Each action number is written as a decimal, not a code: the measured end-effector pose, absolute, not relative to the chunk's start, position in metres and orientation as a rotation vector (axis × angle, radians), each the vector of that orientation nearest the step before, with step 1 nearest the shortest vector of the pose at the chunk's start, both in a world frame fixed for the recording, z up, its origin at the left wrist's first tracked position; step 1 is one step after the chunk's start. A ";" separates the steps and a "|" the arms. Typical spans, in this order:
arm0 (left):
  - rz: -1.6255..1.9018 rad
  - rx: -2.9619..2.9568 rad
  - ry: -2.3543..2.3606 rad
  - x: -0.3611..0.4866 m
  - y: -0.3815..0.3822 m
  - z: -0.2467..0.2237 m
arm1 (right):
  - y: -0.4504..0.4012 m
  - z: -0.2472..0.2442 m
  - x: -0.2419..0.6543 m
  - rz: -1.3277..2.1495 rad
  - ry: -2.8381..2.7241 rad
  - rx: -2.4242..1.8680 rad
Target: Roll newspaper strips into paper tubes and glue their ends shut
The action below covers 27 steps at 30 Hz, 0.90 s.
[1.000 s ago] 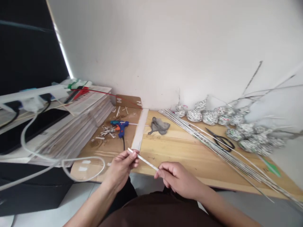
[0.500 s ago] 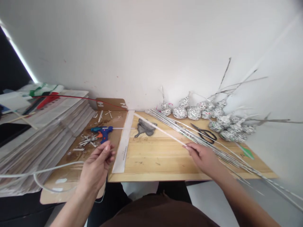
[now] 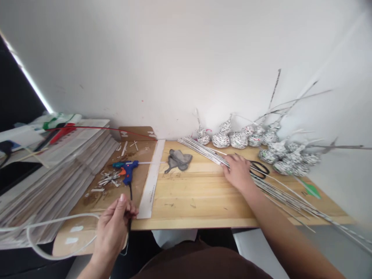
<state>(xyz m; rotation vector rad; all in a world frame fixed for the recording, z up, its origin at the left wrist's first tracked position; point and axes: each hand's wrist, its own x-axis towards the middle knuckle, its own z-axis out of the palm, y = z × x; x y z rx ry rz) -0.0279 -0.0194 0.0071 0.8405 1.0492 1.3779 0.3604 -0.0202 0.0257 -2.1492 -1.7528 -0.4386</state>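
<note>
My right hand (image 3: 238, 172) lies over the bundle of thin paper sticks (image 3: 203, 150), its fingers curled down onto them; what they grip, if anything, is hidden. Black scissors (image 3: 259, 169) are just beside it, partly covered. My left hand (image 3: 114, 224) is raised at the front left over the cardboard (image 3: 87, 205), its fingers curled together, with any small thing in them too hidden to make out. Behind this hand sits a blue glue gun (image 3: 128, 173) with a clear stick in its rear. A crumpled grey cloth (image 3: 179, 160) rests mid-table.
Woven paper figures (image 3: 238, 140) line the wall at the back right. A tall stack of paper (image 3: 69, 166) fills the left. A white strip (image 3: 148, 193) crosses the table (image 3: 197, 201); paper scraps (image 3: 109, 178) lie by the glue gun. A white cable (image 3: 62, 219) loops at the front left.
My right hand has moved back onto the stick bundle, and the single white stick it held out is no longer in it. My left hand has lowered slightly toward me.
</note>
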 end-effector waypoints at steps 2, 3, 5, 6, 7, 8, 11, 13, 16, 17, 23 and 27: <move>1.377 0.849 1.077 -0.028 -0.016 0.007 | -0.022 0.018 0.361 -0.411 -1.734 -2.187; 1.387 0.862 1.086 -0.026 -0.014 0.007 | -0.022 0.014 0.361 -0.388 -1.732 -2.200; 1.428 0.913 1.107 -0.020 -0.010 0.009 | -0.022 0.009 0.361 -0.335 -1.758 -2.193; 1.446 0.954 1.124 -0.015 -0.008 0.011 | -0.021 0.007 0.361 -0.304 -1.782 -2.177; 1.455 1.004 1.145 -0.007 -0.007 0.013 | -0.020 0.006 0.360 -0.271 -1.810 -2.157; 1.451 1.060 1.162 0.002 -0.006 0.016 | -0.019 0.006 0.358 -0.236 -1.838 -2.135; 1.339 1.263 1.129 0.032 -0.008 0.019 | -0.017 0.006 0.355 -0.152 -1.885 -2.080; 1.208 1.395 1.073 0.048 -0.009 0.015 | -0.018 0.007 0.354 -0.176 -1.850 -2.060; 1.052 1.564 1.080 0.059 -0.004 0.002 | -0.022 0.008 0.355 -0.229 -1.774 -2.075; 1.019 1.601 1.115 0.060 -0.002 -0.002 | -0.024 0.009 0.356 -0.221 -1.763 -2.092; 0.886 1.686 1.293 0.056 0.006 -0.009 | -0.026 0.011 0.354 -0.160 -1.782 -2.094; 0.877 1.715 1.299 0.056 0.007 -0.009 | -0.026 0.013 0.352 -0.176 -1.798 -2.032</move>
